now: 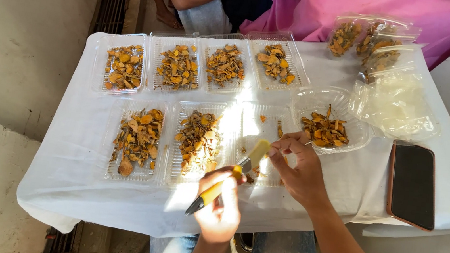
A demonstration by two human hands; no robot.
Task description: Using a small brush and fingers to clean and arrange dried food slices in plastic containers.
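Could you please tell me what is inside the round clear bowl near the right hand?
The round clear bowl holds a small heap of orange-yellow dried slices near its front. The right hand covers part of its front rim, so nothing shows there.

Dark phone [413, 185] – right, by filled bags [374, 42].

Orange-yellow slices [324, 131] in clear trays [138, 175], white tablecloth [64, 175], yellow-handled knife [217, 191], black phone [413, 184], pink cloth [365, 9]

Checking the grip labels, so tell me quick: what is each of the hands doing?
Left hand: closed on a yellow-handled knife.
Right hand: pinching a pale yellow slice.
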